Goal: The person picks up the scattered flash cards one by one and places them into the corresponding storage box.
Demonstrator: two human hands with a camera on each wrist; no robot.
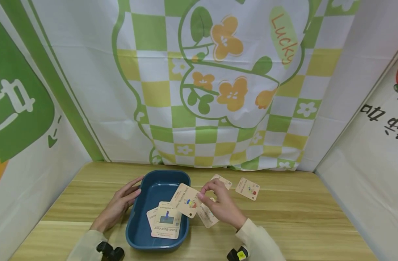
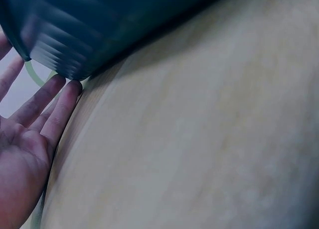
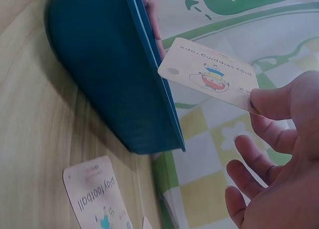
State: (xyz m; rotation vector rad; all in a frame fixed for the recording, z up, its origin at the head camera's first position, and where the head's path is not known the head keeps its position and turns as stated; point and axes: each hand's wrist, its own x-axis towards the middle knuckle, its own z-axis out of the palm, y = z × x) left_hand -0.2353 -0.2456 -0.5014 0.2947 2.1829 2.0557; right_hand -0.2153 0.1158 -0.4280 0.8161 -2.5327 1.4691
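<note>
My right hand pinches a "play skipping rope" flashcard by one corner between thumb and index finger. In the head view that card overlaps the right rim of a blue plastic tray. Inside the tray lie a few flashcards, with a "play ping-pong" card on top. My left hand rests against the tray's left side, its fingers extended. In the left wrist view, fingertips touch the tray's outer wall near the bottom.
A "play football" card lies on the wooden table, partly under my right hand in the head view. Two more cards lie farther back, one at the right and one behind the hand. A patterned curtain hangs behind the table.
</note>
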